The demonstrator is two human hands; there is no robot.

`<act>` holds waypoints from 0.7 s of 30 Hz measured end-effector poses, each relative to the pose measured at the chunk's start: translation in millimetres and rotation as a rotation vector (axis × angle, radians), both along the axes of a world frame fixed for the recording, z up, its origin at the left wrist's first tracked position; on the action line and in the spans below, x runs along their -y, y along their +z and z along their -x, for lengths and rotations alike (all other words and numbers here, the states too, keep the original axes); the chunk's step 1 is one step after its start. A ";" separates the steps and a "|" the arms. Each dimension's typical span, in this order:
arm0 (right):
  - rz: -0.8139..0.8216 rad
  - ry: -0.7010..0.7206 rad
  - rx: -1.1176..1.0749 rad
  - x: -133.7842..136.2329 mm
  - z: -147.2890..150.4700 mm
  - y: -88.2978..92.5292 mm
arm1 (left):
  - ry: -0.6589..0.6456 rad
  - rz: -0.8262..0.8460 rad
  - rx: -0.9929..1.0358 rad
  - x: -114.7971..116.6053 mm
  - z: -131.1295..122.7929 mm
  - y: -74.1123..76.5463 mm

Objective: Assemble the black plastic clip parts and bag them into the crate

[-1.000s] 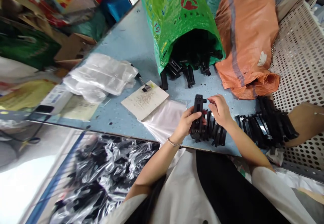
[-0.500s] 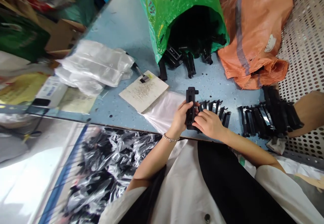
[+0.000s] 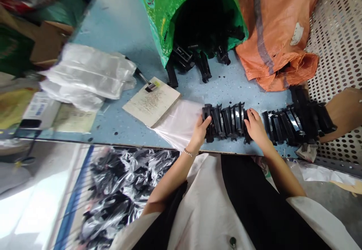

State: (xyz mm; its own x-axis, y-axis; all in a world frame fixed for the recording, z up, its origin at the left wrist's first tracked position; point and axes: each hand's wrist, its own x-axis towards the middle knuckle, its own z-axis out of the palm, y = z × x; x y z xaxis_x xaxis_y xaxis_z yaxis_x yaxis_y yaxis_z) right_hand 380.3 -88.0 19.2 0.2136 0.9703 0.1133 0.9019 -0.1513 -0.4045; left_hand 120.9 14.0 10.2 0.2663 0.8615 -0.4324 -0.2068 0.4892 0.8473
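Observation:
A row of several black plastic parts (image 3: 227, 121) lies side by side near the front edge of the table. At its left end my left hand (image 3: 200, 131) is closed on a long black plastic part, thumb on top. My right hand (image 3: 256, 127) grips the part at the right end of the row, with the thumb and fingers against it. To the right of that hand is a second group of black plastic parts (image 3: 283, 127). Clear plastic bags (image 3: 181, 121) lie flat just left of my left hand.
Behind the row, a green sack (image 3: 158, 20) gapes open with black parts spilling out. An orange sack (image 3: 278, 35) stands beside it. A brush (image 3: 149, 86) rests on a pale board (image 3: 151, 105). Folded clear bags (image 3: 90, 71) lie left, and bagged black parts (image 3: 124, 182) sit below the table.
My left hand has lowered its black part to the row's left end. My right hand has moved right, from that part to the row's other end. The view has shifted slightly.

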 end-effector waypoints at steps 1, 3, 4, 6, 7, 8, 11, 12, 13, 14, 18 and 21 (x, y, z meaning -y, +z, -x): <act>-0.010 0.016 0.014 -4.8 0.0 5.4 | -0.010 0.031 0.025 -5.0 1.4 4.6; -0.056 0.108 0.034 -11.8 8.9 25.2 | -0.116 0.076 0.047 -11.2 12.5 20.3; -0.080 0.198 0.029 -13.5 17.2 37.2 | -0.228 0.084 0.048 -11.3 21.1 30.6; -0.096 0.457 -0.015 -14.0 38.3 58.7 | -0.546 0.128 0.060 -6.2 38.7 52.7; -0.083 0.593 -0.042 -13.2 49.2 66.3 | -0.714 0.167 0.070 -2.1 45.7 62.6; -0.061 0.705 -0.063 -12.2 58.9 71.3 | -0.852 0.198 0.081 1.7 50.6 70.2; 0.019 0.805 -0.104 -10.8 74.4 72.8 | -0.928 0.081 0.061 4.2 54.1 72.9; 0.044 0.772 -0.128 -11.1 74.3 70.6 | -0.827 -0.035 0.023 1.2 53.3 66.3; 0.073 0.719 -0.167 -11.5 71.9 67.6 | -0.687 -0.179 -0.046 -3.1 52.8 56.7; 0.107 0.647 -0.224 -11.8 68.0 64.4 | -0.549 -0.340 -0.150 -8.0 53.4 45.0; 0.227 0.205 -0.582 -6.8 50.1 48.8 | -0.441 -0.909 -0.796 -14.2 77.7 0.3; 0.231 -0.097 -0.967 2.5 51.7 35.7 | -0.649 -1.118 -0.980 3.0 112.3 -10.0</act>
State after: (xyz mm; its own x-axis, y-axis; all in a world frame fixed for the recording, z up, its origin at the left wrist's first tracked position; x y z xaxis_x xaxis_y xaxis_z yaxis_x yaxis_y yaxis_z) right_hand 328.6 -90.5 54.9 0.1940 0.9201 -0.3402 0.1797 -0.3743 -0.9097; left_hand 8.6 11.0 0.2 0.7052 0.7038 0.0857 0.5824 -0.6439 0.4962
